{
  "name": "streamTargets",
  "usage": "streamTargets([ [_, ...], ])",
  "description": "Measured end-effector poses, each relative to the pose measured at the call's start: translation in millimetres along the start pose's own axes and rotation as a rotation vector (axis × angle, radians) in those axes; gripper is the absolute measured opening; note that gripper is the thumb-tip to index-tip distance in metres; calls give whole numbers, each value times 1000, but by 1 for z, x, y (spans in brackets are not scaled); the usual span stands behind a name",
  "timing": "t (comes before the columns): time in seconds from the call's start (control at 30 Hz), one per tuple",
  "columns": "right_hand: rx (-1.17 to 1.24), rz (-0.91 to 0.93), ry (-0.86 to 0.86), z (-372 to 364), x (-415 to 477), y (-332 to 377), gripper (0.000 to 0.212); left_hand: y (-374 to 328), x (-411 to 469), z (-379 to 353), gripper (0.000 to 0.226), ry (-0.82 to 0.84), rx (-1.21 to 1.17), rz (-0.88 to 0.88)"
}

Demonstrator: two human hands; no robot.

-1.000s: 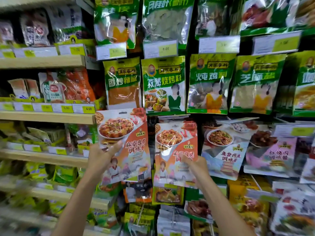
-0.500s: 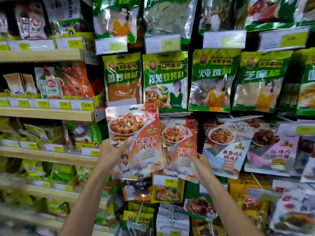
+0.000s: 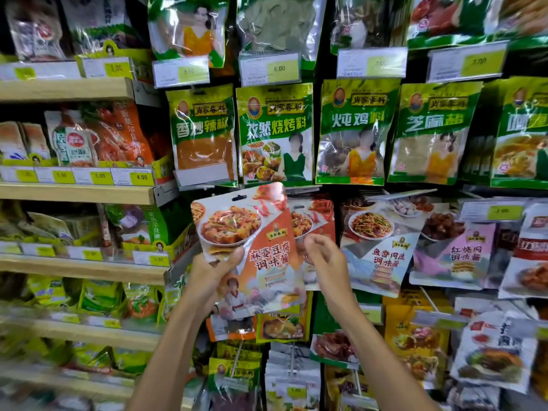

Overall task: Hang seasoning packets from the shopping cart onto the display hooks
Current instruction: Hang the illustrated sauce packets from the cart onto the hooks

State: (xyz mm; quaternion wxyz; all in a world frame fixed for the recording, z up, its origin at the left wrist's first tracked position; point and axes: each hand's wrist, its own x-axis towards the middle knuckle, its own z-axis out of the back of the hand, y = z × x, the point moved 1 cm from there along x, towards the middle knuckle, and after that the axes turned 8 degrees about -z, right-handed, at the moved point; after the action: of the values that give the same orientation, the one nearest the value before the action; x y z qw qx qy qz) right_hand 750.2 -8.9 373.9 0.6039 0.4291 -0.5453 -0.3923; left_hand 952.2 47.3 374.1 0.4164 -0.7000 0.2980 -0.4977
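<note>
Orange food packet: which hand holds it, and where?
The left hand grips the glossy orange-and-white seasoning packet by its left edge, thumb on the front.

A grocery shop, plainly: sealed seasoning packets [image 3: 274, 134] hanging in tight rows down a dark wall, yellow price tags [image 3: 269, 68] marked 5.00 and 6.00 clipped between the rows, and at the left wooden shelves [image 3: 74, 192] stacked with more bagged goods, price labels [image 3: 100, 175] lining their front edges.

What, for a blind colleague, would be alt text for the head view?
A left hand holds an orange seasoning packet up before matching packets hanging in a shop; the right hand, fingers curled, is at its right edge.
</note>
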Motion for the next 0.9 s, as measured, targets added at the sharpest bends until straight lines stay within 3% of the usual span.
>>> streamTargets([
  [0.13,121,-139,233,-5,-5,-9,33,2,-3,-21,19,85,29,4],
  [0.23,148,-215,149,-1,-9,-20,39,10,-7,-33,30,126,136,17],
  [0.37,202,-318,45,12,-6,-43,29,14,-3,-37,43,137,385,-72],
  [0.43,191,-342,5,17,-1,-47,29,8,5,-30,32,66,557,-122],
  [0.63,154,-312,-74,18,24,-47,28,-61,42,-18,20,-252,784,-498],
  [0.9,136,-322,-140,15,40,-53,27,-139,113,-56,25,-279,990,-983],
])
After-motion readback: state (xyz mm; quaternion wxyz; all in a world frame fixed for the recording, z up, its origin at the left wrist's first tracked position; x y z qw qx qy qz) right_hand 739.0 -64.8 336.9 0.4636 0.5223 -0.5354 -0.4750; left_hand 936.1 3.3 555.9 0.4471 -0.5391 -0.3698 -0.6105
